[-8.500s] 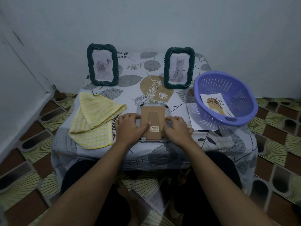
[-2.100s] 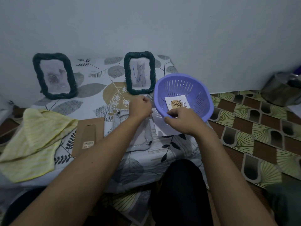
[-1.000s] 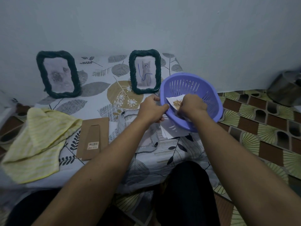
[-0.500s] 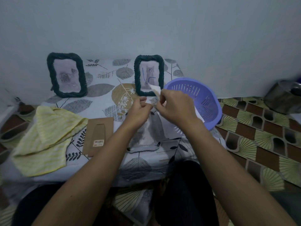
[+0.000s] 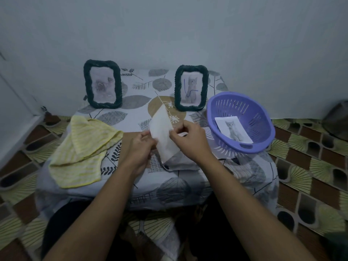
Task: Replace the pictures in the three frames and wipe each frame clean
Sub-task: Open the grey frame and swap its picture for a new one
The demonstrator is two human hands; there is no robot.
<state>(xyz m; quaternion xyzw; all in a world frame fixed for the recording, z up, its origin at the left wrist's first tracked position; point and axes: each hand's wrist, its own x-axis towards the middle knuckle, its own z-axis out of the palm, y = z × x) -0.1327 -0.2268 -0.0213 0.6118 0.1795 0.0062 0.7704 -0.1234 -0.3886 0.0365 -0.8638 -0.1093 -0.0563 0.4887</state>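
Both hands hold a white picture sheet (image 5: 163, 134) with its blank back toward me, tilted above an opened frame (image 5: 179, 161) lying flat on the table. My left hand (image 5: 140, 147) pinches the sheet's left edge and my right hand (image 5: 189, 140) pinches its right edge. Two dark green woven frames stand at the back: the left frame (image 5: 102, 86) holds a faint animal picture, the right frame (image 5: 191, 88) a cat picture. A cat picture (image 5: 233, 129) lies in the purple basket (image 5: 263, 127).
A yellow striped cloth (image 5: 82, 149) lies crumpled on the table's left. A brown cardboard frame back (image 5: 126, 140) peeks out behind my left wrist. The small table (image 5: 248, 176) has a leaf-print cover. A wall rises just behind; patterned floor tiles surround it.
My right hand lifted a picture out of the basket and brought it left over the opened frame, where my left hand joined it. A cat picture now lies in the basket.
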